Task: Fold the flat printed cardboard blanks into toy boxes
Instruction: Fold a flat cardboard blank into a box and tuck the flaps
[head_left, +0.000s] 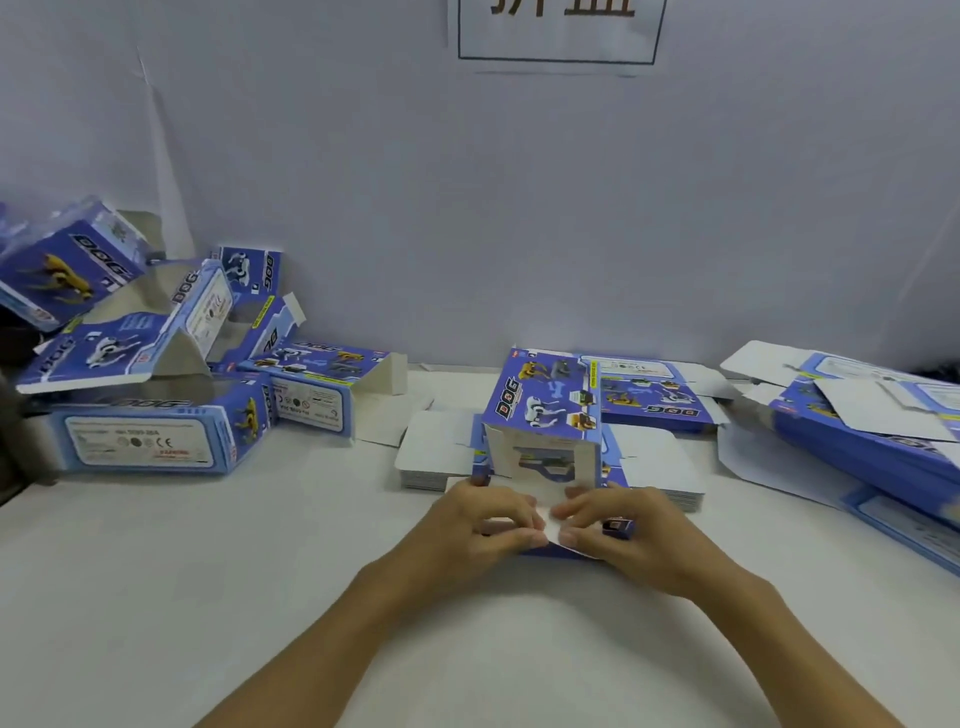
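A blue printed "DOG" toy box (543, 410) stands half-formed at the table's middle, its open end facing me with the white inside showing. My left hand (480, 525) and my right hand (623, 535) both pinch its white end flaps close together at the near end. Under and behind the box lies a stack of flat blanks (657, 470), white side up. More flat blanks (883, 415) are heaped at the right.
Several folded blue boxes (150, 436) are piled at the left against the grey backdrop (467, 208). A paper sign (558, 31) hangs at the top. The white table (208, 571) spreads in front of me.
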